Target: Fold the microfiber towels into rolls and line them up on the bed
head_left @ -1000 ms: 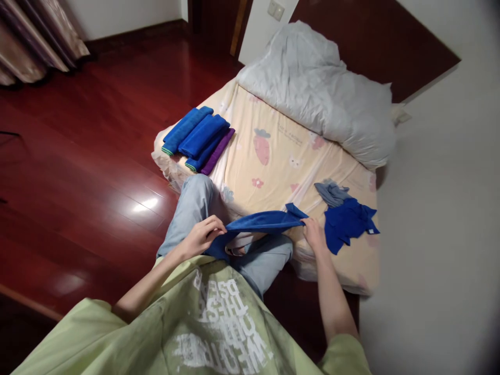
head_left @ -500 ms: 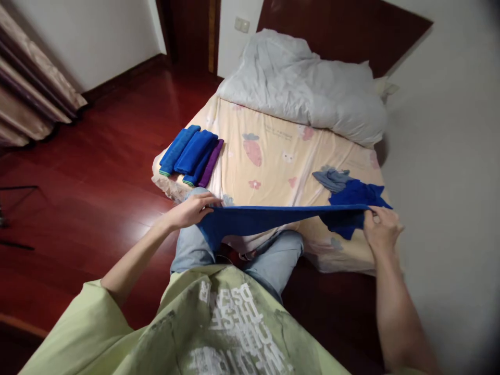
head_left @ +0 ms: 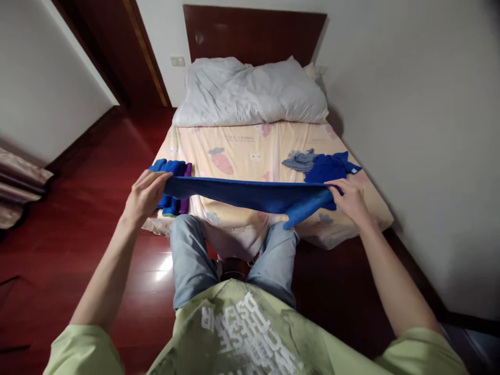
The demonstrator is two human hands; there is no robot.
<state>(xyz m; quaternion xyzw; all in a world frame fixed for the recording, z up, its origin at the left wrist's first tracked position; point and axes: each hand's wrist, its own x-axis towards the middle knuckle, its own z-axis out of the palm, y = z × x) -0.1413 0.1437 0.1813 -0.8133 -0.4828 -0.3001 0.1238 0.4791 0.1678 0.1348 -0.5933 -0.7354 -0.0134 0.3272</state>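
Observation:
A blue towel (head_left: 242, 192) is stretched taut by its upper edge between my two hands, over the foot of the bed. My left hand (head_left: 146, 192) pinches one upper corner, in front of the folded towels (head_left: 174, 167) at the bed's left edge; blue and purple ones lie side by side there. At the other corner my right hand (head_left: 347, 197) grips the edge, with the cloth sagging below it toward my knee. Just beyond that hand lie a crumpled blue cloth (head_left: 330, 165) and a grey cloth (head_left: 300, 160).
The bed (head_left: 242, 151) has a cream sheet with a carrot print. A bunched white quilt (head_left: 253, 94) lies at its head, before a dark headboard (head_left: 253, 31). A wall (head_left: 410, 130) is on the right, and dark red floor (head_left: 97, 250) on the left.
My view has swung to the right. The stretched towel stays in both hands; its hanging part has shifted from the left end to the right end.

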